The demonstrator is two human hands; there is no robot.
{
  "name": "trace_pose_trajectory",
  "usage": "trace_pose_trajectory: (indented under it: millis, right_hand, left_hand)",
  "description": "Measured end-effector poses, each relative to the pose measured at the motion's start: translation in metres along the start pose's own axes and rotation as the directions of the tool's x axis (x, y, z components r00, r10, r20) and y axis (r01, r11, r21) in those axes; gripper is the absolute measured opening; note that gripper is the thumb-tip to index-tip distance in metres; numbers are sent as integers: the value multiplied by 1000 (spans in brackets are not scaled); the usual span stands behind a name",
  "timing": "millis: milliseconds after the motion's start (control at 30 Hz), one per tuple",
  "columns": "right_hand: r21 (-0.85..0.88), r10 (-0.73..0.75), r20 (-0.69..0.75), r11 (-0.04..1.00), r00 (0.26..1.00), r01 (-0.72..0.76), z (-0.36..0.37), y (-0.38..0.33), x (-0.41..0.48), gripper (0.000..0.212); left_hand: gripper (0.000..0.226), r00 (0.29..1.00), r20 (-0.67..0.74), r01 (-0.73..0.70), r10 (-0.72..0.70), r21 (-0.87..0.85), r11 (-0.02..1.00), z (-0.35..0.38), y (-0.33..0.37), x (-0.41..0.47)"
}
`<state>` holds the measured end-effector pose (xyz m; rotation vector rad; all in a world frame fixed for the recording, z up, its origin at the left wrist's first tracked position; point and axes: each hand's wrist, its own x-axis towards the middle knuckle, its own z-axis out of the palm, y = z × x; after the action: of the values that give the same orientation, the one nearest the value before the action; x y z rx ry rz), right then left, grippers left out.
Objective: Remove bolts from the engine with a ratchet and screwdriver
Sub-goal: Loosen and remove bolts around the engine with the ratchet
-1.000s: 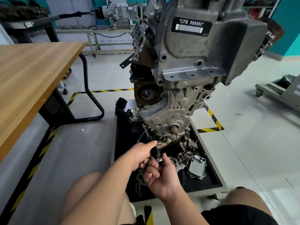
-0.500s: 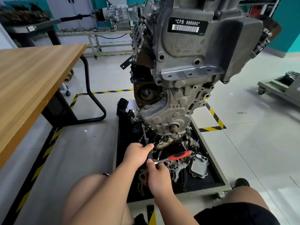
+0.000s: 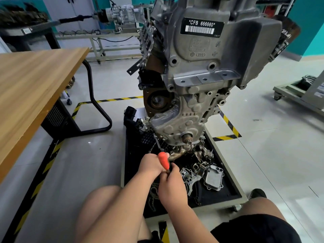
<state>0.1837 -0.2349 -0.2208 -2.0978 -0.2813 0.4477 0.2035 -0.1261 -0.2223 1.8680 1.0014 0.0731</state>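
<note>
Below the engine [image 3: 201,71], over the black tray [image 3: 228,193]'s near-left part, your left hand [image 3: 149,164] stayed fisted round the dark shaft [image 3: 157,142]'s base while your right hand [image 3: 172,185] pinched the ratchet [image 3: 164,160], whose red handle had swung from rightward to upright, probably another loosening stroke on a hidden bolt.

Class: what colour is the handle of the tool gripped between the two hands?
The tool handle is orange-red with black at its lower end; head view.

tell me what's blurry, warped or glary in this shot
Head view: the left hand, right hand and orange tool handle are smeared by motion blur; the engine label reads sharp; the wide lens makes the engine loom top-heavy; soft glare whitens the floor at lower right.
</note>
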Motion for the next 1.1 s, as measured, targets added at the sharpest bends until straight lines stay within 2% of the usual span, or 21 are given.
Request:
trace_pose_trajectory:
  millis: [33,100,133,167,200,267,300,333,367,400,467,600,633,700,800,900,967,1033,1100]
  right_hand:
    - [64,16,-4,998,1000,-16,-1,-1,2,26]
    - [265,76,10,961,997,-76,-3,-3,4,26]
    - [413,129,46,900,991,-136,-3,-5,5,31]
    - [567,200,106,793,974,-224,-1,-7,6,37]
    - [698,277,199,633,940,-334,-1,-8,7,42]
    - [819,348,460,189,817,-542,-1,-10,9,54]
    - [800,315,579,-40,752,-599,-1,-9,11,61]
    - [750,267,661,-216,701,-625,-1,-7,13,68]
    - [700,229,710,-324,666,-636,0,-5,15,70]
    - [665,208,739,-372,640,-647,1,-4,16,71]
    - [628,194,771,-386,606,-675,4,-4,18,70]
    - [617,155,774,-403,614,-675,3,-6,15,70]
    - [627,148,765,-395,627,-672,2,-6,14,70]
    - [675,177,733,-314,657,-668,0,-8,12,68]
    - [760,254,641,-81,725,-644,-6,-11,8,46]
    - [783,296,490,264,820,-564,-11,-8,6,25]
    - [716,259,379,526,888,-459,-14,-8,4,19]
    - [571,202,267,754,942,-323,-17,-7,1,29]
    - [321,76,173,938,982,-129,-19,-4,-1,45]
  left_hand:
    - [46,1000,13,26,-26,-11,1000,-1,1,1]
    - [53,994,47,98,-96,-49,994,-2,2,1]
    - [54,989,75,135,-130,-68,989,-3,2,2]
    - [53,982,104,164,-155,-81,983,-4,1,2]
    - [51,975,134,188,-176,-87,978,-4,1,3]
    - [50,963,190,207,-192,-62,976,-4,-2,4]
    - [51,958,213,204,-195,-23,979,-5,-3,3]
    - [52,954,230,194,-195,29,981,-5,-5,3]
    - [53,952,241,174,-189,79,981,-6,-7,3]
    - [52,954,242,152,-177,119,981,-7,-8,3]
    - [46,963,222,116,-151,162,980,-9,-9,2]
    - [41,977,178,96,-118,130,987,-10,-7,-2]
    - [40,977,179,106,-119,82,991,-10,-6,-3]
    - [39,979,168,114,-113,2,993,-10,-5,-5]
    - [42,993,111,40,-42,24,999,-7,-6,-4]
    - [47,999,43,-26,21,100,995,-4,-6,0]
    - [51,999,13,-38,36,145,989,-4,-4,1]
    - [53,999,-1,-41,42,179,983,-4,-2,0]
    - [53,999,-7,-39,41,184,982,-4,-1,0]
